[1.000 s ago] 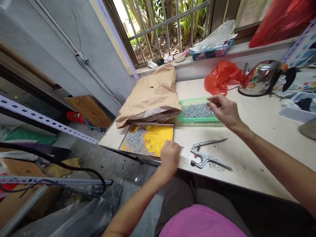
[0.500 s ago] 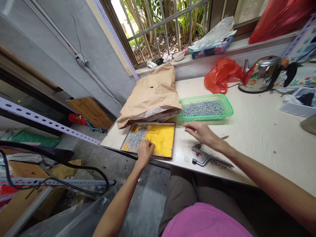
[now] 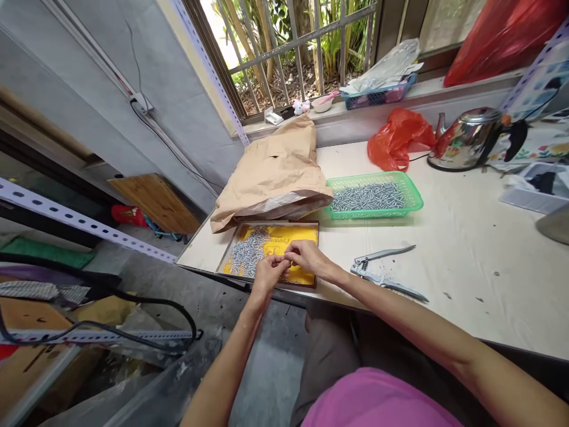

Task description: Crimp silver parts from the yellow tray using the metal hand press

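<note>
My left hand (image 3: 269, 273) and my right hand (image 3: 306, 256) meet over the front of a shallow tray (image 3: 317, 243) with a yellow bottom. Fingertips of both are pinched close together; whatever lies between them is too small to make out. Small silvery metal pins or screws (image 3: 247, 249) are heaped in the tray's left half. Behind and to the right, a green plastic basket (image 3: 414, 198) holds many more such pieces. Hand pliers (image 3: 382, 279) with grey handles spread apart lie on the table, right of the tray and beyond my right forearm.
A large brown paper bag (image 3: 275, 169) lies behind the tray, its mouth overhanging the tray's back edge. Farther back are a red plastic bag (image 3: 398, 139), a metal kettle (image 3: 466, 139) and a grey bin (image 3: 528, 193). The table's front edge runs just before my lap.
My right hand has moved left and down from beside the basket to my left hand over the tray. The pliers have come into fuller view. My left hand has shifted slightly right.
</note>
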Demonstrator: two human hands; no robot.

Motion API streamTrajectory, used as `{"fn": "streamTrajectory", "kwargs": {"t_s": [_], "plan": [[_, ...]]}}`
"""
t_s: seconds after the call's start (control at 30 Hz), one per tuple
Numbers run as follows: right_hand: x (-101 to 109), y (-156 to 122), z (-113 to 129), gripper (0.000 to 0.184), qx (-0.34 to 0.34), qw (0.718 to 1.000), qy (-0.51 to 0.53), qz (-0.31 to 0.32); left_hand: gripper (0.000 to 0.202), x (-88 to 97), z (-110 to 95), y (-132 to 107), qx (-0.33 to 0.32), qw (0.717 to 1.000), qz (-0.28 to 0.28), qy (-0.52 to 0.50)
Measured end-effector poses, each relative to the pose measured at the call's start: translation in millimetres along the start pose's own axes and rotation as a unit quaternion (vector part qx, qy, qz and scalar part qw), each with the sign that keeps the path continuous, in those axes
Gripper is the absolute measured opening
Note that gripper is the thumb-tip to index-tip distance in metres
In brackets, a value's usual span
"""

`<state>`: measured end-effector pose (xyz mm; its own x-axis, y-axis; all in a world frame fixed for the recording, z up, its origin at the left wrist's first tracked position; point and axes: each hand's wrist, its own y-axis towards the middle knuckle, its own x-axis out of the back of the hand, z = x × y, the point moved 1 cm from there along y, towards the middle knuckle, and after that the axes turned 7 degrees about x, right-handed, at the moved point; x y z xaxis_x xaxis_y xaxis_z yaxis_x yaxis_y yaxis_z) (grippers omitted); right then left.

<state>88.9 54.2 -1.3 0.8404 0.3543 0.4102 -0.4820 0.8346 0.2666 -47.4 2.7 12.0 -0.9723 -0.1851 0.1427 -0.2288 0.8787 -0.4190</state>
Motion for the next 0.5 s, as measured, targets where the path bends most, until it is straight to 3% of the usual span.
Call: {"fn": "streamTrajectory", "kwargs": {"t_s": [0.27, 0.5], "plan": [[-14.6, -1.8, -6.9, 0.015, 0.008, 0.999, -0.045, 0.013, 0.026, 5.9, 4.5, 6.9, 0.059, 0.998, 0.02, -0.027], [-13.5, -0.3, -15.2, 0.021, -0.026, 0.998, -0.04, 0.036, 0.02, 17.4, -2.4, 13.1, 0.146, 0.984, 0.09, -0.048]]}}
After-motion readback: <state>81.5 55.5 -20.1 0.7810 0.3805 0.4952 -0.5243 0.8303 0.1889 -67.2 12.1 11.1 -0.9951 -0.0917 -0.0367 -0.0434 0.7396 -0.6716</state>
